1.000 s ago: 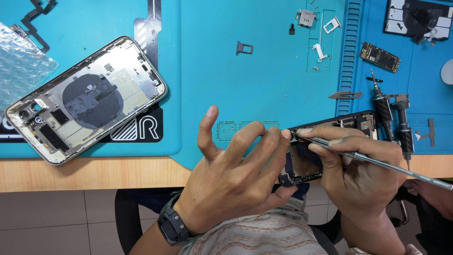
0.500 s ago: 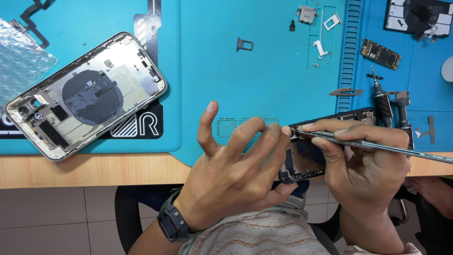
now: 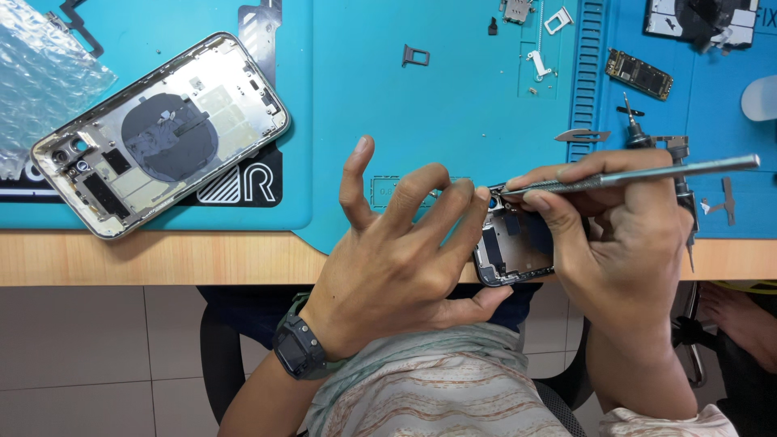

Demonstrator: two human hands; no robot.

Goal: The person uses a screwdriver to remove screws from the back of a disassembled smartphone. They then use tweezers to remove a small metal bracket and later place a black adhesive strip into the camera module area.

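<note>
Blue repair mats [image 3: 453, 121] cover a wooden table [image 3: 162, 259], seen from above with grey floor tiles below its edge. At about 5 o'clock from the middle of the view, both hands meet over a small dark phone frame [image 3: 518, 247] that hangs past the table's front edge. The left hand [image 3: 396, 259] grips the frame's left side, thumb under its lower corner, fingers spread and curled over the top (the forefinger sticks up free). The right hand [image 3: 623, 243] pinches a thin metal tool [image 3: 639, 172] between thumb and fingers, its tip touching the frame's upper left corner. A black watch [image 3: 301, 348] sits on the left wrist. At 10 o'clock lies an opened silver phone shell [image 3: 162, 133], beside bubble wrap [image 3: 40, 73]. Small parts lie scattered at 1 o'clock, among them a circuit board [image 3: 639, 74]
</note>
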